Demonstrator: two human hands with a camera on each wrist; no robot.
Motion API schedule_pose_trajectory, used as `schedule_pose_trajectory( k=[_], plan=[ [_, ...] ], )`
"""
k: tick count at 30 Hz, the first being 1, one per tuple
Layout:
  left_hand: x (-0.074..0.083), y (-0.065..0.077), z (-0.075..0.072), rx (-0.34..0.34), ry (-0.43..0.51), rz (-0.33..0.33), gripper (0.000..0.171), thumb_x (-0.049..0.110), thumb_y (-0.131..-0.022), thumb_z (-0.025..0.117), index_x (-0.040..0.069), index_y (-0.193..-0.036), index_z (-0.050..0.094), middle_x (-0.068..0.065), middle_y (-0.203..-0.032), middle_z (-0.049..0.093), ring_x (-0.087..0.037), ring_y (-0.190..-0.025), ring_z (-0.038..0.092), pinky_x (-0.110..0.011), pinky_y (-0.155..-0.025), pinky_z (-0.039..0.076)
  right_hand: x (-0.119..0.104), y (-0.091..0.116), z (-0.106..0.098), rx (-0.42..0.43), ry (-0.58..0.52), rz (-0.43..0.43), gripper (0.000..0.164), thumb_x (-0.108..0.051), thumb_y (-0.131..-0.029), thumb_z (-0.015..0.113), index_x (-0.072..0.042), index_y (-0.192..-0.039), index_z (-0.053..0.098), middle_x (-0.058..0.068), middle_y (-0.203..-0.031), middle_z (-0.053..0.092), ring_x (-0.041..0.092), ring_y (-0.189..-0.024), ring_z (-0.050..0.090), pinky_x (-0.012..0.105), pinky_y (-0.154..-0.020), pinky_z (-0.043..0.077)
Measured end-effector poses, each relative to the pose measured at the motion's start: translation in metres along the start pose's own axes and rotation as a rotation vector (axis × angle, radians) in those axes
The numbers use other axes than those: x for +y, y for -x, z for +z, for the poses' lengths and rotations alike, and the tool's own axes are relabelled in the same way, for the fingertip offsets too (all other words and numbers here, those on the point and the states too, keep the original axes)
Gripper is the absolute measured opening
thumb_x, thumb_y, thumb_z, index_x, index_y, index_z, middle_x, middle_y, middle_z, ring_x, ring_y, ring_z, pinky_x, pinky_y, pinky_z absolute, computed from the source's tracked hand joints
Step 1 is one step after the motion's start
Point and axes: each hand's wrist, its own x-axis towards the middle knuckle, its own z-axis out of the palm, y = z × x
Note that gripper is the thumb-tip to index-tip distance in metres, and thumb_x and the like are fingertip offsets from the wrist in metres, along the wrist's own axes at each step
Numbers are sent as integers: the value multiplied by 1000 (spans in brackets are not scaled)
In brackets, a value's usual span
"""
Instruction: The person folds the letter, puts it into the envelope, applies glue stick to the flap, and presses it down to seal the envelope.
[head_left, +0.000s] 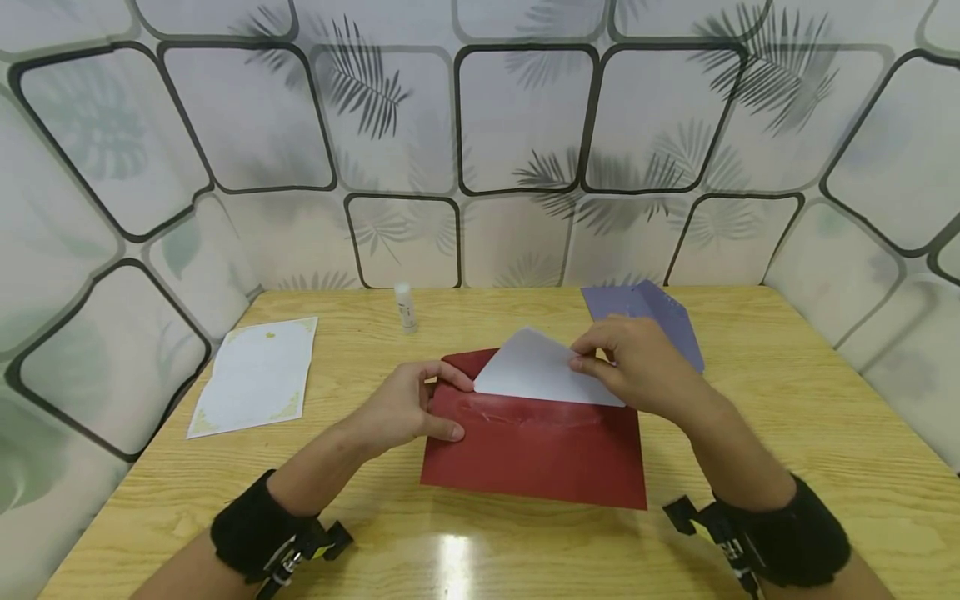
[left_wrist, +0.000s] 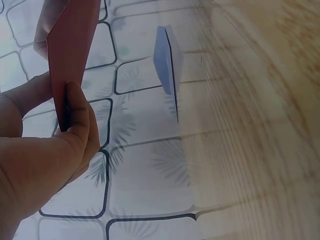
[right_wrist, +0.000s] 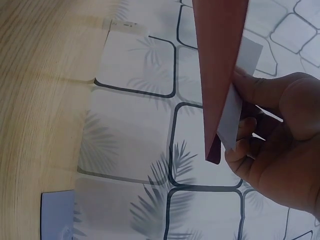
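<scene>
A red envelope [head_left: 540,454] is held up over the table, its pocket side toward me. My left hand [head_left: 408,408] grips its left edge, thumb in front and fingers behind, as the left wrist view also shows on the red envelope [left_wrist: 72,55]. Out of the envelope's top stands a white folded paper [head_left: 536,367] with a pointed upper corner; its lower part is hidden in the pocket. My right hand [head_left: 637,362] pinches the paper's right side. In the right wrist view the paper [right_wrist: 231,117] lies between the thumb and fingers, close against the envelope.
Behind my right hand a purple envelope [head_left: 678,325] lies on the wooden table [head_left: 360,517]. A small white glue stick [head_left: 405,307] stands upright at the back. To the left lies a white sheet with gold corner decoration [head_left: 255,375]. A patterned curtain [head_left: 405,242] encloses the back and sides.
</scene>
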Motion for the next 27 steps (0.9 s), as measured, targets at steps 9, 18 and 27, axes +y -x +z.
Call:
schedule_pose_trajectory(
  k=[9, 18, 27],
  plan=[
    [0, 0, 2, -2, 20, 29, 50, -16, -75, 76, -7, -120, 56, -19, -114, 61, -20, -89, 68, -32, -75, 60, -1, 1, 0, -18, -15, -19, 7, -9, -81, 81, -13, -87, 79, -4, -84, 73, 17, -77, 57, 34, -68, 44],
    [-1, 1, 4, -13, 66, 40, 51, -15, -78, 73, -7, -124, 53, -22, -121, 58, -22, -94, 68, -37, -78, 61, -2, 1, 8, -15, -46, -56, 9, -9, -80, 82, -14, -87, 79, -6, -84, 73, 11, -78, 53, 31, -67, 44],
    [1, 3, 8, -53, 112, 45, 58, -16, -80, 70, -2, -131, 47, -20, -122, 57, -26, -94, 71, -44, -77, 61, -6, 0, 13, -47, -93, 42, 21, -12, -78, 85, -16, -94, 72, -9, -76, 66, 11, -79, 57, 32, -69, 46]
  ],
)
